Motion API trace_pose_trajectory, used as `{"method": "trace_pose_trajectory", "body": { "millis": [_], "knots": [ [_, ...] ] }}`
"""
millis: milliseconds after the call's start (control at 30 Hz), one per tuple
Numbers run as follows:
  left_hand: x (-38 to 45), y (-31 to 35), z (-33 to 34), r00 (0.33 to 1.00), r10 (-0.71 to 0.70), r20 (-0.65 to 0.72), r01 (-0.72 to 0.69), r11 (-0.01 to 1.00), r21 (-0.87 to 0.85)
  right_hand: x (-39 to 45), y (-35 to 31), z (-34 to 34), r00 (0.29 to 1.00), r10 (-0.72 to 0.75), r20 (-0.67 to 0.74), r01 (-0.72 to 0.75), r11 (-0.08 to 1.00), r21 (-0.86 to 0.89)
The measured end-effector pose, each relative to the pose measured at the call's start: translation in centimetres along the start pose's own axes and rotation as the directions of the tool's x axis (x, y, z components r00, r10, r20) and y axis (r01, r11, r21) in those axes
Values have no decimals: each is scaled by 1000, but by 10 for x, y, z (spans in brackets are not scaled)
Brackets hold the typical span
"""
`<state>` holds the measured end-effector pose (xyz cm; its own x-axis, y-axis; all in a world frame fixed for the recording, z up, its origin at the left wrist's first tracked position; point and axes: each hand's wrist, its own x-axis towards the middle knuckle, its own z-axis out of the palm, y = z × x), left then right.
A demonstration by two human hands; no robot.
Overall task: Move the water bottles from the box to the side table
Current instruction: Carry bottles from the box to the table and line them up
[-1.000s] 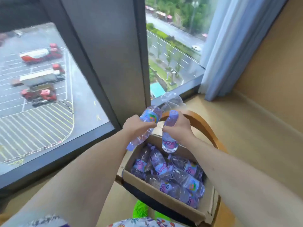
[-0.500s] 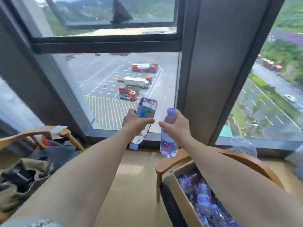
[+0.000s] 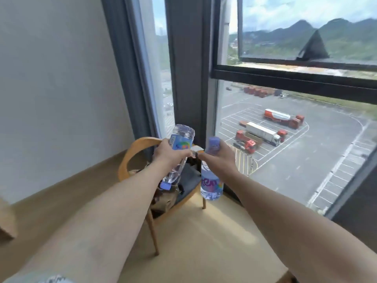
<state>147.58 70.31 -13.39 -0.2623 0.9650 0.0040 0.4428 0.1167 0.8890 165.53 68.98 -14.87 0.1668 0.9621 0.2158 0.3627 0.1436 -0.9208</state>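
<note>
Head view: your left hand [image 3: 170, 155] grips one inverted water bottle [image 3: 177, 152] mid-body; your right hand [image 3: 219, 157] grips an upright bottle [image 3: 211, 185] at its neck. Both likely full, thin-walled, slick; hold firmly without crushing.

A wooden chair [image 3: 130, 152] with a curved back stands on the tan floor [image 3: 204, 242] by the window [image 3: 285, 139], with dark bags [image 3: 189, 176] piled on its seat. Outside, trucks [image 3: 263, 132] sit in a marked lot below green hills [image 3: 346, 37]. A grey curtain [image 3: 126, 68] hangs beside the white wall [image 3: 51, 78].
</note>
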Motion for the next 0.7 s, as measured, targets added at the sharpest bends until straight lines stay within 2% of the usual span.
{"method": "trace_pose_trajectory", "body": {
  "millis": [200, 367, 500, 700],
  "knots": [
    [-1, -85, -170, 969, -119, -218, 105, 992, -75, -39, -78, 170, 969, -80, 233, 65, 995, 74],
    [-27, -154, -297, 885, -237, -401, 214, 971, -102, -83, -136, 298, 900, -158, 406, 105, 983, 151],
    [-49, -209, -386, 770, -335, -543, 274, 942, -193, -120, -178, 394, 799, -191, 570, 96, 976, 194],
    [-78, -291, -503, 612, -427, -666, 311, 904, -294, -177, -233, 535, 622, -260, 738, 77, 959, 273]
  ]
}}
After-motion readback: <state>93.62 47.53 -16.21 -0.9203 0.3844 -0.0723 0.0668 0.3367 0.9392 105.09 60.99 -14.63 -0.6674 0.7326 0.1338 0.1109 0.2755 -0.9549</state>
